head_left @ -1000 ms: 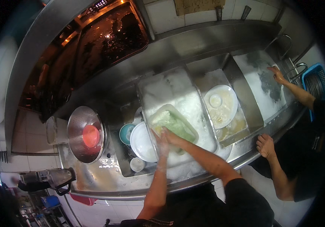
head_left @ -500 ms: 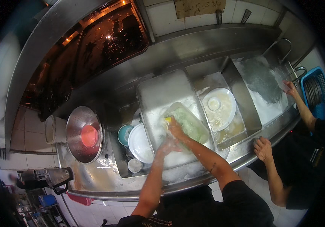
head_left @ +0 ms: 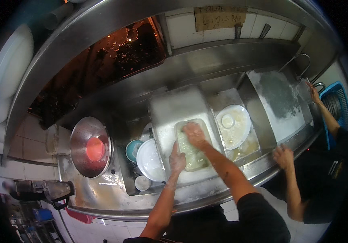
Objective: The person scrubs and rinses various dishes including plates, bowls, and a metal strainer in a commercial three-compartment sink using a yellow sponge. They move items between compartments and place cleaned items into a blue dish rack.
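Note:
A clear rectangular plastic container (head_left: pixel 197 163), wet with greenish suds, sits in the large metal tub (head_left: pixel 174 106) set over the sink. My right hand (head_left: pixel 195 134) is inside the container, pressed on its far end and slightly blurred. The yellow sponge it held half a second ago is hidden under the palm. My left hand (head_left: pixel 177 160) holds the container's left rim, with a finger pointing up along the wall. White foam covers the tub's bottom around the container.
On the left stands a steel colander (head_left: pixel 84 139) with a red bowl (head_left: pixel 95 150). A white basin (head_left: pixel 150 160) and a teal bowl (head_left: pixel 133 150) lie in the left sink; a white plate (head_left: pixel 239 121) in the right one. A co-worker's hand (head_left: pixel 283 157) rests at the sink edge.
The container has turned more upright and shifted slightly in the tub. My right hand moved to its far end, and the sponge dropped from sight. My left hand came up to the rim.

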`<state>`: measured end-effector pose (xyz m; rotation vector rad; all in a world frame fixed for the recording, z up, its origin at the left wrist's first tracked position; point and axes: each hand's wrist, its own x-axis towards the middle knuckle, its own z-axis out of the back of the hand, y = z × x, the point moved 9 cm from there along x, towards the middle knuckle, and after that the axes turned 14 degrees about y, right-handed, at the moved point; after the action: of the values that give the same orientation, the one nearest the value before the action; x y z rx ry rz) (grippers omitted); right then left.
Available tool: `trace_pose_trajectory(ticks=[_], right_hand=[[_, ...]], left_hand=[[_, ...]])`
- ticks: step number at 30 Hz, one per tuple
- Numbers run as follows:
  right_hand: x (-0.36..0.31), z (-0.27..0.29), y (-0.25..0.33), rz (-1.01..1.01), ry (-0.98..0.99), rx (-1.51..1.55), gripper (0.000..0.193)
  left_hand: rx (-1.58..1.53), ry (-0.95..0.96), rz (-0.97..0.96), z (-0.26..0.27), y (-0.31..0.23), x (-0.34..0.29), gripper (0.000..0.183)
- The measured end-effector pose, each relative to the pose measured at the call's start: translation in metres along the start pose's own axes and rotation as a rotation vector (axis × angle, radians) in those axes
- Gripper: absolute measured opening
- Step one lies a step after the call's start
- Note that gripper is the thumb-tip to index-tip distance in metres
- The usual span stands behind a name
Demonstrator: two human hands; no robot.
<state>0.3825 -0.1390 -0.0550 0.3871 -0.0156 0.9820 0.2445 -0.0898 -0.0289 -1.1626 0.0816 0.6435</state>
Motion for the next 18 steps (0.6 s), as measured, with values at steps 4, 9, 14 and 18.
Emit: trace_pose_trajectory(ticks=[4, 9, 14, 18], right_hand=[[-0.034, -0.028, -0.013, -0.008, 0.382, -0.382, 0.031], [-0.101, -0.089, 0.01, -0.532, 0.755, 0.336, 0.047], [-0.045, -0.098, 0.004, -0.765, 0.233, 1.35, 0.067], [-0.033, -0.04, 0.054, -0.658, 0.256, 0.947, 0.053]], left_hand=[[-0.009, -0.091, -0.09, 0.011, -0.002, 0.013, 0.053], [-0.041, -0.155, -0.101, -0.001, 0.022, 0.028, 0.044], [-0.307, 0.071, -0.123, -0.015, 0.04, 0.034, 0.063], [-0.485, 0.159, 0.08, -0.002, 0.069, 0.063, 0.06]])
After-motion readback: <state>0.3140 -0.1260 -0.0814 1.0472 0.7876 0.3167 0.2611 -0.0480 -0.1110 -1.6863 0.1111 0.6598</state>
